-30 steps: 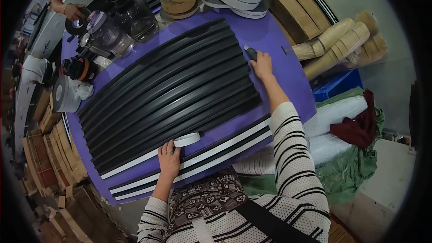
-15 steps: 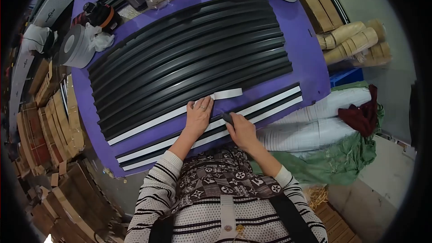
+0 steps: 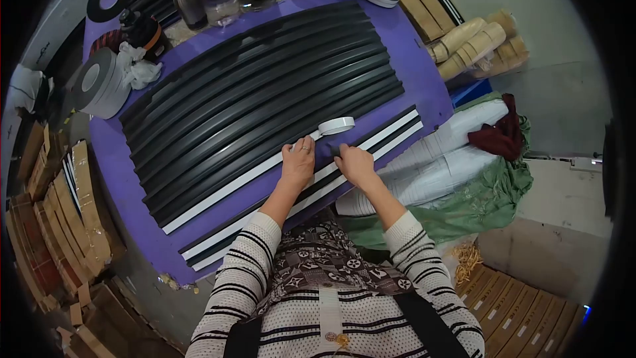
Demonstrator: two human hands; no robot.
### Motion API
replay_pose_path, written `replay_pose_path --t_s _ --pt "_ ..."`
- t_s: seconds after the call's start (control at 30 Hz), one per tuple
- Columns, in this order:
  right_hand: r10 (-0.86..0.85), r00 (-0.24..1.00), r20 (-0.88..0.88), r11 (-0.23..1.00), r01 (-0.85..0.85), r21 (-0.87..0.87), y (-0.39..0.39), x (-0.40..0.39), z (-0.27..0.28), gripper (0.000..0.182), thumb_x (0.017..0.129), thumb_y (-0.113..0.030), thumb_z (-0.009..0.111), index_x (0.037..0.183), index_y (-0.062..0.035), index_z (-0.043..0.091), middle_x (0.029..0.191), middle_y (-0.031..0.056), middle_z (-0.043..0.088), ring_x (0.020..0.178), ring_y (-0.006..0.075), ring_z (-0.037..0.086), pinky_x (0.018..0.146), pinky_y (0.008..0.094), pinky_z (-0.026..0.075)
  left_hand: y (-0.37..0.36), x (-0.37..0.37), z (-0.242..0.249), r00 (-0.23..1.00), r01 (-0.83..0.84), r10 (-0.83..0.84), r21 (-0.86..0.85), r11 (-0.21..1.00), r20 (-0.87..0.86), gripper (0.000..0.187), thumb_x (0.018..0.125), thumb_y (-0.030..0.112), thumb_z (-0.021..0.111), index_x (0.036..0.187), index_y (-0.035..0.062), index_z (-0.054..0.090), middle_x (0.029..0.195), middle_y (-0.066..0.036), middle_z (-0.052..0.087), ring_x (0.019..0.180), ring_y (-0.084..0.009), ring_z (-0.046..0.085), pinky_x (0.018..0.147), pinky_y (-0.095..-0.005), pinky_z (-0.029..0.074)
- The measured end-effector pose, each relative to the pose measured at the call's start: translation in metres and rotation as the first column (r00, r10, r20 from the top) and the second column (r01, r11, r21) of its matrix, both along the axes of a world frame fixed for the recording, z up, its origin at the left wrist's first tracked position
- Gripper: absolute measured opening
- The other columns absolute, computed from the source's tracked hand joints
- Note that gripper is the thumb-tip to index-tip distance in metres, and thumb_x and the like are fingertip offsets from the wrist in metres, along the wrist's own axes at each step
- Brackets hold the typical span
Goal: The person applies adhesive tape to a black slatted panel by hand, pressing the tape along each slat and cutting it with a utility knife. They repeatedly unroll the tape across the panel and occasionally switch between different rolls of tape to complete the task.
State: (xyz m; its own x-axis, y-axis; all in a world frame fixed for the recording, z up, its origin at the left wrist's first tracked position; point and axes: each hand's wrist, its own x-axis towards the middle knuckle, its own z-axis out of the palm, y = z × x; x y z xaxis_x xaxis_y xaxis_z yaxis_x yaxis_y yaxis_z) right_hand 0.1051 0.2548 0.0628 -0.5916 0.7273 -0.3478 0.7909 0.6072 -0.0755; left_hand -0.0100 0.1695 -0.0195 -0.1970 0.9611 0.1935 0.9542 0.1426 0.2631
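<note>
head view: hands [image 3: 299,162], left at white tape [image 3: 338,130], right [image 3: 356,164] around dark tool [image 3: 334,150], apparently

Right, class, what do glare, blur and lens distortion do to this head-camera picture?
Head view: the corners fall to black and the purple tabletop's edges bow, suggesting a very wide lens; pale streaks of glare run along the black ribbed strips; the dark tool at the right hand looks smeared, its outline hard to tell.
</note>
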Motion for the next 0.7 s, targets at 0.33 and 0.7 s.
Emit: replay_pose_path --t_s 0.33,0.7 --pt "-0.028 0.912 -0.408 0.992 -0.024 -0.120 0.034 -0.034 0.032 0.035 0.060 -0.020 0.063 0.084 0.0003 0.046 0.063 0.0179 0.056 0.067 0.0361 0.057 0.058 0.0433 0.045 0.009 -0.003 0.003 0.995 0.031 -0.055 -0.255 0.967 -0.088 0.046 0.075 0.009 0.043 0.121 0.0086 0.039 0.126 -0.011 0.037 0.112 -0.0279 0.036 0.075 -0.0481 0.036" --pt "-0.668 0.112 -0.735 0.270 0.958 -0.100 -0.049 0.304 0.050 0.038 0.066 -0.025 0.065 0.094 -0.0018 0.053 0.082 0.0164 0.059 0.074 0.0258 0.058 0.065 0.0345 0.046 0.014 -0.014 -0.003 0.940 0.091 -0.170 -0.264 0.960 -0.295 0.048 0.077 0.000 0.043 0.124 0.0010 0.034 0.124 -0.014 0.035 0.111 -0.0297 0.037 0.066 -0.0437 0.045"
